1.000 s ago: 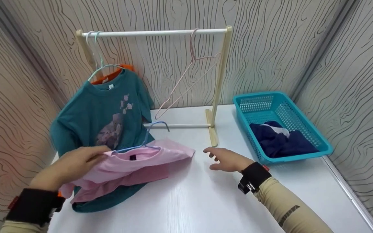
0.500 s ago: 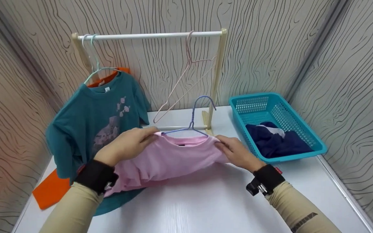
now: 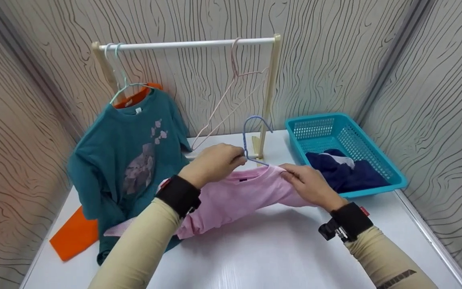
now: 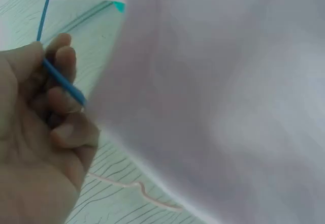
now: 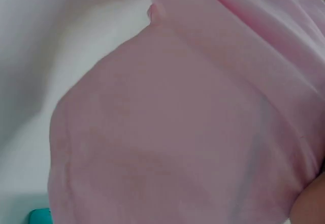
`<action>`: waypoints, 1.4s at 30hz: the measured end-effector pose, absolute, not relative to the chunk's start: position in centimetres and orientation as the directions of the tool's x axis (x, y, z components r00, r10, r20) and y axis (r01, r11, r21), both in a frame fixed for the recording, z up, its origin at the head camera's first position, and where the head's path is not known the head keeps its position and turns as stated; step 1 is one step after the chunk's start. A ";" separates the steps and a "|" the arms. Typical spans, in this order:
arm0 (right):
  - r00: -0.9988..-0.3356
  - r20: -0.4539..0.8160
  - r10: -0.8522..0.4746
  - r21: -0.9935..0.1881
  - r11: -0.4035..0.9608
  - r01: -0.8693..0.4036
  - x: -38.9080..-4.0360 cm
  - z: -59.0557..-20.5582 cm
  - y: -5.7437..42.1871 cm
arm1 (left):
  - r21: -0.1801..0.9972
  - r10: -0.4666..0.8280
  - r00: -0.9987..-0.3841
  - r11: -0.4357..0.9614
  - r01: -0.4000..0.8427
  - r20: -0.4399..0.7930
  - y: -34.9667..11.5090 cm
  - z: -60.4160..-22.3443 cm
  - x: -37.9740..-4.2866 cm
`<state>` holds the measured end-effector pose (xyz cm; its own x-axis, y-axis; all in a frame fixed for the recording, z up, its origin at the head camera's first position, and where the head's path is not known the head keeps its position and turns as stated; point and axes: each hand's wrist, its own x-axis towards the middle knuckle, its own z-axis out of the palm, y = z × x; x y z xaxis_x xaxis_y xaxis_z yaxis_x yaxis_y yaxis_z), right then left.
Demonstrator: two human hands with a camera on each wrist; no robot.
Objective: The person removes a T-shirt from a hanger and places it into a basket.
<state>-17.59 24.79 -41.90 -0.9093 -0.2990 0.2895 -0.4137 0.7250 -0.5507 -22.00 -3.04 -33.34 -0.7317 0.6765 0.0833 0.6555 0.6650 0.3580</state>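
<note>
Left wrist view shows what the head view hides behind the knuckles: the left hand pinching a blue wire hanger between thumb and curled fingers. Pale pink cloth, blurred, fills most of that view. Head view places this pale pink fabric shirt, the hanger under its neckline, in front of the white-barred wooden clothes rack. There the right hand pinches the shirt's shoulder; right wrist view shows mostly cloth and only an edge of that hand, its fingertips hidden.

At the rack's left end hangs a teal printed sweatshirt, with an orange fabric garment behind it. Towards the rack's right end hangs a bare pale pink wire hanger. Right of the rack, a turquoise mesh plastic basket holds a navy-and-white garment on the white desk. In head view, the beige left sleeve covers parts of the shirt and sweatshirt.
</note>
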 end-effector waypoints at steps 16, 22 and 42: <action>-0.933 0.291 -0.211 -0.530 0.776 -0.341 -18.6 -43.6 30.2 | 0.486 0.691 -0.710 0.672 0.560 -0.137 -6.6 -32.9 -21.7; -0.962 0.190 -0.194 -0.545 0.794 -0.268 -19.0 -44.4 30.9 | 0.545 0.688 -0.707 0.660 0.517 -0.162 -7.4 -33.1 -21.5; -0.947 0.065 -0.315 -0.631 0.722 -0.284 -18.5 -46.8 28.6 | 0.626 0.682 -0.722 0.615 0.480 -0.117 -9.0 -33.9 -21.6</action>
<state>-18.53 28.55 -46.77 -0.9468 -0.3151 0.0654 -0.2838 0.7217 -0.6313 -21.57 -8.99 -33.94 -0.7219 0.6821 -0.1169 0.4799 0.6151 0.6256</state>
